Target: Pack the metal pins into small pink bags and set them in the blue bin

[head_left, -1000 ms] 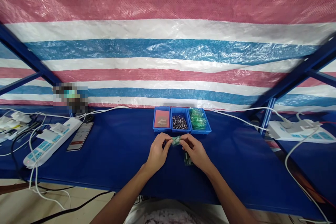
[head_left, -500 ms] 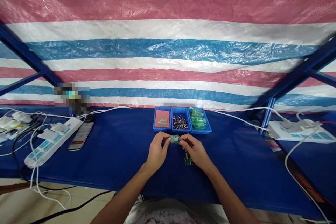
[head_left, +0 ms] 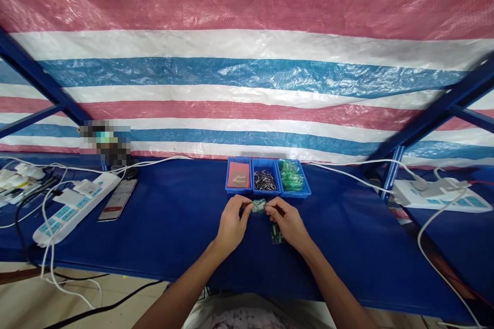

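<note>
With my left hand [head_left: 231,220] and right hand [head_left: 287,221] each pinching an end of the small green plastic packet [head_left: 259,205] just in front of the blue bins [head_left: 265,191], I should keep both grips light and level so its contents stay put.

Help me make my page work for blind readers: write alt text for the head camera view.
The left hand and right hand pinch a small greenish packet between them over a blue table. Just beyond sit three blue bins holding a pink sheet, thin metal pieces and green packets; a phone and a white power strip lie at left.
</note>
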`<action>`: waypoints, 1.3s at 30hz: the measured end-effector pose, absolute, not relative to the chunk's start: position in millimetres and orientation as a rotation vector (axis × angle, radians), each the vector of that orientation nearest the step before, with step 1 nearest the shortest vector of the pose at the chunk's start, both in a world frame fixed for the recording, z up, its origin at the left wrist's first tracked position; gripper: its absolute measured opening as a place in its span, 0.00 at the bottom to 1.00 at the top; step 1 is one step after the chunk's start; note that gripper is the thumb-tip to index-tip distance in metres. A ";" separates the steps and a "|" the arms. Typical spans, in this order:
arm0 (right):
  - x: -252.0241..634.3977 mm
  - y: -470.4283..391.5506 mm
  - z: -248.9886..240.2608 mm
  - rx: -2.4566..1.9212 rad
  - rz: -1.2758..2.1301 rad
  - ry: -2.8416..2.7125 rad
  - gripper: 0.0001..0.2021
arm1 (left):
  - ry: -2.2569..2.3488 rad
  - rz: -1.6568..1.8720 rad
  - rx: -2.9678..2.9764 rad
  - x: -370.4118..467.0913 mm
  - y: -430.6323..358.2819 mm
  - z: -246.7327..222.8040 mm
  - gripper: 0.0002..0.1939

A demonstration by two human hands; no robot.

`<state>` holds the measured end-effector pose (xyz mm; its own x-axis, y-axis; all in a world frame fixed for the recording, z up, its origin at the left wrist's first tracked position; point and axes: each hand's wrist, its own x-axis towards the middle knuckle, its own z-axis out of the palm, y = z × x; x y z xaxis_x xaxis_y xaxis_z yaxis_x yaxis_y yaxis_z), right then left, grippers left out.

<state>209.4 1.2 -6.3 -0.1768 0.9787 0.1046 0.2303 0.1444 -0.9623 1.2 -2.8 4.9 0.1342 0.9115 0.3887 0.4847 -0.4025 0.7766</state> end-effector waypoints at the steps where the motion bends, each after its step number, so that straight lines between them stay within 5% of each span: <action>1: 209.2 1.4 -6.2 -1.210 1.099 -1.568 0.14 | 1.351 1.197 1.951 1.3 -2.8 4.1 0.08; 39: 209.3 -3.6 4.2 -1.183 0.901 -1.623 0.12 | 1.225 1.063 1.961 1.2 -1.0 5.2 0.09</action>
